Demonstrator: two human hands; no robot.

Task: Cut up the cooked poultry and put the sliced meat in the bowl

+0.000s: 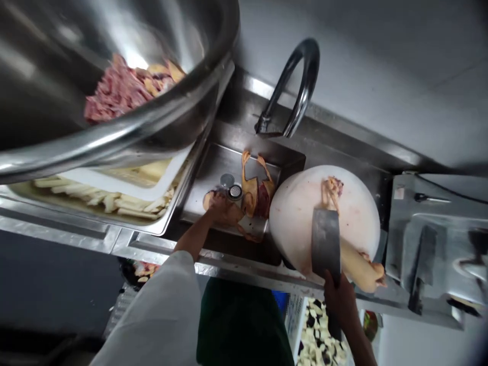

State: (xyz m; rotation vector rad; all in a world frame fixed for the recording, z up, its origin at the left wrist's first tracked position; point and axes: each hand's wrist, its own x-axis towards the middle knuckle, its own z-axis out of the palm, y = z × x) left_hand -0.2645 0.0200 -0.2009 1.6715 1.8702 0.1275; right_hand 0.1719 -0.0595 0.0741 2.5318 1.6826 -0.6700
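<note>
My left hand point(221, 206) reaches down into the steel sink point(198, 188) and touches a yellow-skinned piece of poultry point(234, 216); its fingers blend with the skin and cannot be made out. Beside it lies a cut poultry carcass point(250, 195) with its feet pointing to the back. My right hand point(339, 295) is closed round the handle of a cleaver point(326, 241). The broad blade lies over the round white chopping board point(293, 218). A long pale-yellow poultry piece point(356, 267) rests right of the blade, partly hidden by it. Poultry scraps point(333, 189) lie behind the blade.
A big steel bowl point(206, 96) holding chopped pink meat point(125, 89) looms at upper left. Below it stands a tray point(168, 223) of pale strips in liquid. A curved tap point(305, 76) rises behind the sink. Another cleaver point(425, 259) lies far right. Diced eggplant point(320, 335) sits below.
</note>
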